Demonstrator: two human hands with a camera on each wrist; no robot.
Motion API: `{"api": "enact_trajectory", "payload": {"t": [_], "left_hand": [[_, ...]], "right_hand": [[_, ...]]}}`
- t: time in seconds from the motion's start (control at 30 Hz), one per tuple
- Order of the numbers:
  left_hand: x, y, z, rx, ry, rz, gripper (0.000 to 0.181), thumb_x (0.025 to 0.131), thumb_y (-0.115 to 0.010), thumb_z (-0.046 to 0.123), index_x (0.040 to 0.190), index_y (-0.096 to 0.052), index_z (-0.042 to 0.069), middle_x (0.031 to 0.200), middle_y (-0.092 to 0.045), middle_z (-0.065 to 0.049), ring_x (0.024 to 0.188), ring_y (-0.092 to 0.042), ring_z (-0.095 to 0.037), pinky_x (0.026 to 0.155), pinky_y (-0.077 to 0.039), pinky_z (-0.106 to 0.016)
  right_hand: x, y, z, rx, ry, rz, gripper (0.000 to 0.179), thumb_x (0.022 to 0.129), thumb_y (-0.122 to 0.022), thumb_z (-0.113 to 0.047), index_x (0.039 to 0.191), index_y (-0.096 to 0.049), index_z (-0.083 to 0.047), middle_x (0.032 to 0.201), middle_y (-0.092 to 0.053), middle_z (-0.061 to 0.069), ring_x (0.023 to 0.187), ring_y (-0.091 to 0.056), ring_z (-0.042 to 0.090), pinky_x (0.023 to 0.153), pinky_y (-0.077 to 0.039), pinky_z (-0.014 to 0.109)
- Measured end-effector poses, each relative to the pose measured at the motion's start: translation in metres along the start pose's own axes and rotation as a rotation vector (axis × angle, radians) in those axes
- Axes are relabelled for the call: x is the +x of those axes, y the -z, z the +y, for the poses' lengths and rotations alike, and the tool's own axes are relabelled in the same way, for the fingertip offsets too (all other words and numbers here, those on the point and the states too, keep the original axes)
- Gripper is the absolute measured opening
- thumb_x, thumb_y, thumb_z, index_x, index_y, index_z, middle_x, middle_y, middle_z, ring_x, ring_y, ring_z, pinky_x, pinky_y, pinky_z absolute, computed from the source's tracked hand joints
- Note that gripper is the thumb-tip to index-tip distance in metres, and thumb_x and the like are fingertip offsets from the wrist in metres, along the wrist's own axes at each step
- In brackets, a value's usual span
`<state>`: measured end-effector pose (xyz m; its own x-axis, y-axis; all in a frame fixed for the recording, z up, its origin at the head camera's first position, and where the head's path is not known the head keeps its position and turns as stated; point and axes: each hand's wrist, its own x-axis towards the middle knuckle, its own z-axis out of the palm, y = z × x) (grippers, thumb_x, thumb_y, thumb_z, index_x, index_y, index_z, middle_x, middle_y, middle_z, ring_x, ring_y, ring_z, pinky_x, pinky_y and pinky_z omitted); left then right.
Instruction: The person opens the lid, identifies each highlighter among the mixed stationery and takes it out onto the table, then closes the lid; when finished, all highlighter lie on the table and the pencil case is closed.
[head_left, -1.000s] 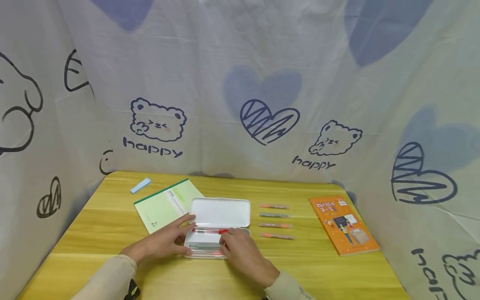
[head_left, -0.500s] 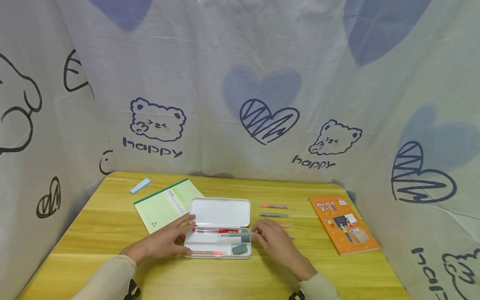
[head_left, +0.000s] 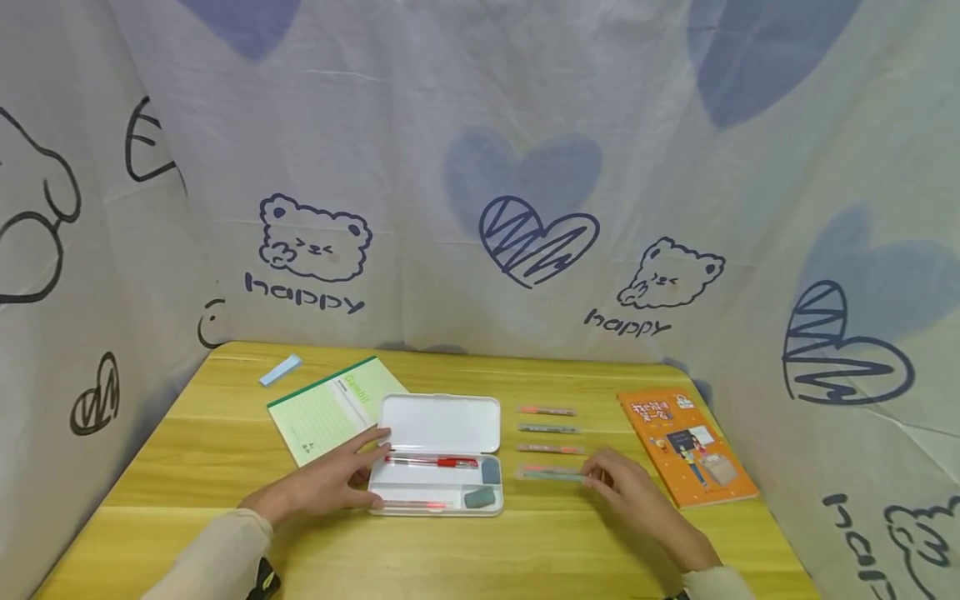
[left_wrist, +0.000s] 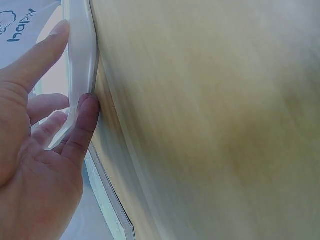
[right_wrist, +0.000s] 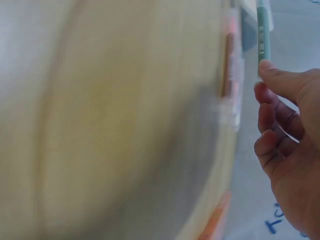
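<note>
A white pencil case (head_left: 441, 423) lies with its lid up on the table. My left hand (head_left: 330, 479) holds its left end, the thumb at the front corner and a finger by the hinge; the left wrist view shows the fingers around its edge. Inside are a red pen (head_left: 438, 462), a pen with a pinkish tip (head_left: 416, 504) and a grey-green eraser (head_left: 480, 498). My right hand (head_left: 637, 496) pinches a pale green pen (right_wrist: 264, 35) by one end, between thumb and index finger. In the head view that pen overlaps the nearest pen (head_left: 534, 469) of the column right of the case.
Above that one lie an orange-tipped pen (head_left: 551, 449), a grey-green pen (head_left: 549, 429) and another orange-tipped pen (head_left: 547, 411). An orange book (head_left: 690, 450) lies at the right. A green notepad (head_left: 330, 408) and a light blue strip (head_left: 281, 370) are at the left; printed cloth hangs behind.
My right hand has lifted the pale green pen from the pencil case and carried it right, to the column of pens. My left hand has stayed on the case.
</note>
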<state>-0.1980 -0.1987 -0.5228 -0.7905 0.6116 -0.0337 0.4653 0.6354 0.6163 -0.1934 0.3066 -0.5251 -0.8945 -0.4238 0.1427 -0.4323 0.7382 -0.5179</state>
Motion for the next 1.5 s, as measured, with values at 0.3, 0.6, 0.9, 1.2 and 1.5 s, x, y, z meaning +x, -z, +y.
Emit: {"api": "enact_trajectory", "payload": {"t": [0.3, 0.6, 0.9, 1.2, 1.5], "left_hand": [[0.001, 0.000, 0.001, -0.011, 0.020, -0.010, 0.088, 0.097, -0.082, 0.042, 0.162, -0.045, -0.006, 0.179, -0.024, -0.023, 0.123, -0.067, -0.021, 0.116, -0.052, -0.045], [0.002, 0.000, 0.000, -0.012, 0.018, -0.007, 0.087, 0.097, -0.083, 0.041, 0.161, -0.046, -0.006, 0.178, -0.025, -0.023, 0.125, -0.067, -0.022, 0.117, -0.051, -0.046], [0.000, 0.000, 0.001, -0.003, 0.001, -0.002, 0.088, 0.097, -0.083, 0.042, 0.160, -0.046, -0.007, 0.177, -0.026, -0.025, 0.125, -0.066, -0.023, 0.117, -0.050, -0.046], [0.000, 0.000, 0.000, 0.005, 0.008, 0.005, 0.088, 0.097, -0.082, 0.043, 0.161, -0.047, -0.006, 0.178, -0.027, -0.023, 0.135, -0.060, -0.028, 0.121, -0.046, -0.053], [0.001, 0.000, -0.001, -0.004, -0.007, 0.002, 0.087, 0.097, -0.082, 0.042, 0.160, -0.047, -0.007, 0.177, -0.026, -0.025, 0.119, -0.067, -0.018, 0.114, -0.053, -0.040]], "right_hand": [[-0.011, -0.012, 0.020, 0.053, -0.069, -0.071, 0.009, 0.108, -0.070, -0.030, 0.112, -0.072, -0.022, 0.096, -0.065, -0.012, 0.082, -0.055, -0.002, 0.071, -0.052, 0.024], [-0.010, -0.010, 0.023, 0.086, -0.099, -0.129, 0.010, 0.108, -0.069, -0.031, 0.111, -0.072, -0.022, 0.096, -0.065, -0.009, 0.081, -0.055, 0.001, 0.071, -0.051, 0.024], [-0.011, -0.009, 0.026, 0.093, -0.107, -0.133, 0.013, 0.106, -0.073, -0.028, 0.116, -0.073, -0.019, 0.096, -0.064, -0.008, 0.080, -0.054, 0.001, 0.069, -0.050, 0.023], [-0.011, -0.008, 0.025, 0.114, -0.113, -0.132, 0.022, 0.105, -0.075, -0.032, 0.121, -0.074, -0.017, 0.094, -0.064, -0.007, 0.078, -0.055, 0.001, 0.068, -0.051, 0.023], [0.004, -0.004, -0.005, 0.087, -0.066, -0.036, 0.015, 0.105, -0.075, -0.027, 0.116, -0.077, -0.016, 0.089, -0.064, -0.010, 0.076, -0.054, 0.002, 0.067, -0.051, 0.024]]}}
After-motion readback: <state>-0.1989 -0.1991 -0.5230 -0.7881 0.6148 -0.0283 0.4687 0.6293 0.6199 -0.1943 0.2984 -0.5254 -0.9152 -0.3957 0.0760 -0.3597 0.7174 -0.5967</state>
